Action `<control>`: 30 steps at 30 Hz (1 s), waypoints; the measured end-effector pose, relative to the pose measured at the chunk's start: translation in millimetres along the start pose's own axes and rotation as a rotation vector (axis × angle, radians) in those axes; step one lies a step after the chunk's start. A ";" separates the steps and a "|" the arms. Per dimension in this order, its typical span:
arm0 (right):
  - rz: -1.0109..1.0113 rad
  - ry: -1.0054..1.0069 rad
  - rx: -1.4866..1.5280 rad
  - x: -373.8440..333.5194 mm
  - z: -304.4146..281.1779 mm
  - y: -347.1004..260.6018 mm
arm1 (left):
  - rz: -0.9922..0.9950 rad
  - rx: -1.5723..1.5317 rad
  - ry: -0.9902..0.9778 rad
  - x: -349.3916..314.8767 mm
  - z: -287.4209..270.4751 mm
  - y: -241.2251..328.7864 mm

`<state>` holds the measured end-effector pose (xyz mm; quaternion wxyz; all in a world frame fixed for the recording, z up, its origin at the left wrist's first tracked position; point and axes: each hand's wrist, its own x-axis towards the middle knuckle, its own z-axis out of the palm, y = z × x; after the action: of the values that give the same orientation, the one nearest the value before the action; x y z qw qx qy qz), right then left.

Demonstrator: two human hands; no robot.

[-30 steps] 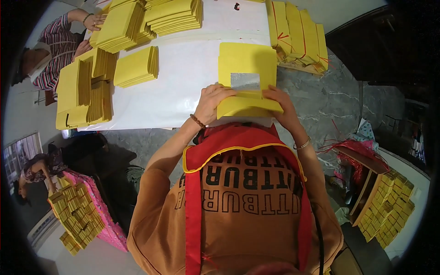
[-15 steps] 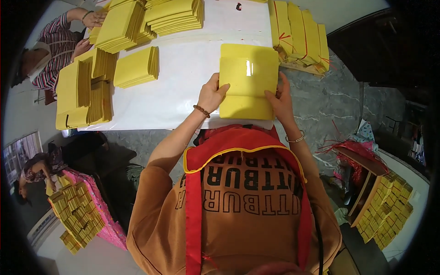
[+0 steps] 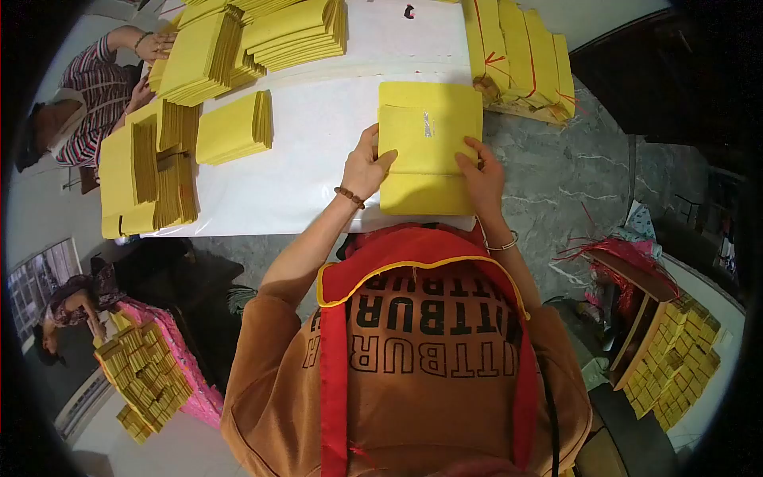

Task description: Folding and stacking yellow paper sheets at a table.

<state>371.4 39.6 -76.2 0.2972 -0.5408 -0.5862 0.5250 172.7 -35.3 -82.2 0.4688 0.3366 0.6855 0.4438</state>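
Note:
Flat on the near right part of the white-covered table (image 3: 294,187) lies a yellow paper piece (image 3: 429,163), with cross creases near both ends and a small silvery patch. Whether it is one sheet or several layers, I cannot tell. My left hand (image 3: 368,167) grips its left edge, thumb on top and the other fingers partly hidden. At the right edge, my right hand (image 3: 482,175) has its thumb and forefinger over the upper face, the other fingers bent. A small yellow paper stack (image 3: 233,131) sits to the left.
Larger yellow stacks (image 3: 195,60) fill the table's far left, where another person's hand (image 3: 153,46) rests. Red-tied yellow bundles (image 3: 524,56) stand beyond the right edge. More bundles lie behind at lower left (image 3: 151,358) and lower right (image 3: 675,358), near red strings (image 3: 628,262).
My right hand's fingers have come from beside the right edge onto the paper's upper face. The bright glare on the silvery patch has dulled. My left hand keeps its grip.

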 end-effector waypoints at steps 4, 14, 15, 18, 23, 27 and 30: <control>0.049 0.016 -0.062 1.9 1.4 2.9 | 0.061 0.162 0.082 -5.8 2.9 8.3; -0.138 0.093 -0.244 10.9 3.7 11.3 | 0.630 0.827 0.432 -13.7 7.6 39.7; -0.124 0.091 -0.254 9.6 4.2 9.9 | 0.731 0.861 0.293 -11.4 12.0 42.8; -0.121 0.092 -0.262 10.6 3.7 8.6 | 0.843 0.940 0.114 -5.9 33.4 45.8; -0.148 0.094 -0.278 6.1 3.9 1.4 | 0.791 1.063 0.004 4.3 47.6 24.9; -0.172 0.074 -0.265 1.0 1.4 -4.5 | 0.765 1.164 -0.017 8.5 50.5 14.1; -0.398 0.111 -0.524 -9.9 0.8 -20.1 | 0.707 1.122 -0.071 7.5 50.7 19.9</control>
<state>366.6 32.8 -55.4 0.2763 -0.5015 -0.7782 0.2580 218.9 -6.4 -74.8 0.0710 0.7487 0.6451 0.1351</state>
